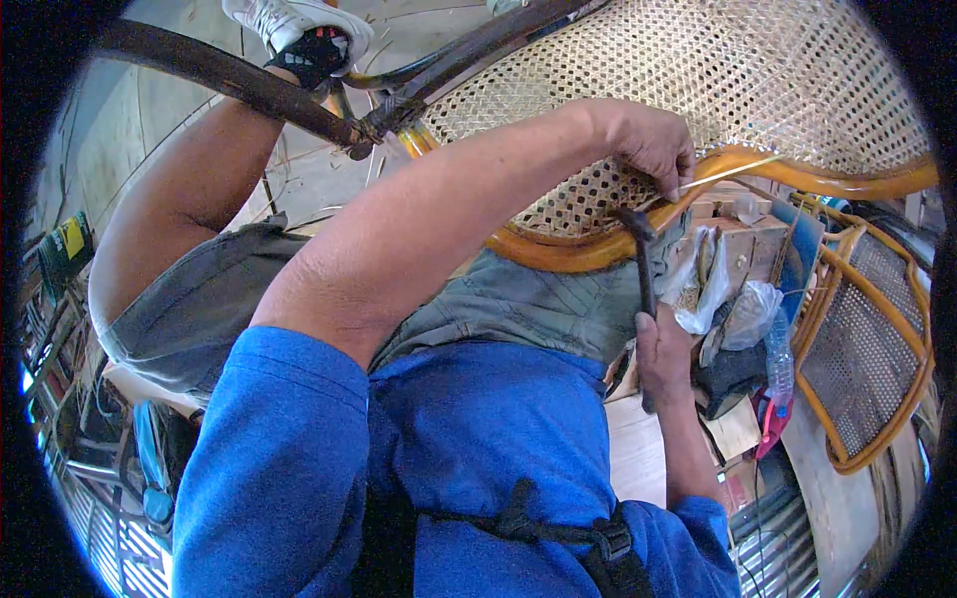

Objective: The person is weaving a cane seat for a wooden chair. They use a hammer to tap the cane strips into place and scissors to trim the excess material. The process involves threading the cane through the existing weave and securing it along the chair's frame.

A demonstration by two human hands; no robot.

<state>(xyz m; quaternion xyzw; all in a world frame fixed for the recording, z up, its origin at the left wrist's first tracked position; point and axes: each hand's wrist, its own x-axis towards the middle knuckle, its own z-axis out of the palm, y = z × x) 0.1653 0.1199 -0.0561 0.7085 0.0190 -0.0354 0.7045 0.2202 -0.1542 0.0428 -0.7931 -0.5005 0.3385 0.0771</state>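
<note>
A woven cane panel with a curved, glossy orange-brown frame lies across my lap. My left hand reaches over the weave, its fingers pinched on a thin pale cane strip at the inner edge of the frame. The strip's free end sticks out to the right over the frame. My right hand is wrapped round the dark handle of a hammer. The hammer's head is up at the frame's edge, just below my left fingers; whether it touches the frame I cannot tell.
Dark poles cross at the upper left, near my shoe. To the right are a wooden box, plastic bags, a clear bottle and another orange-framed woven piece. Cluttered items line the far left.
</note>
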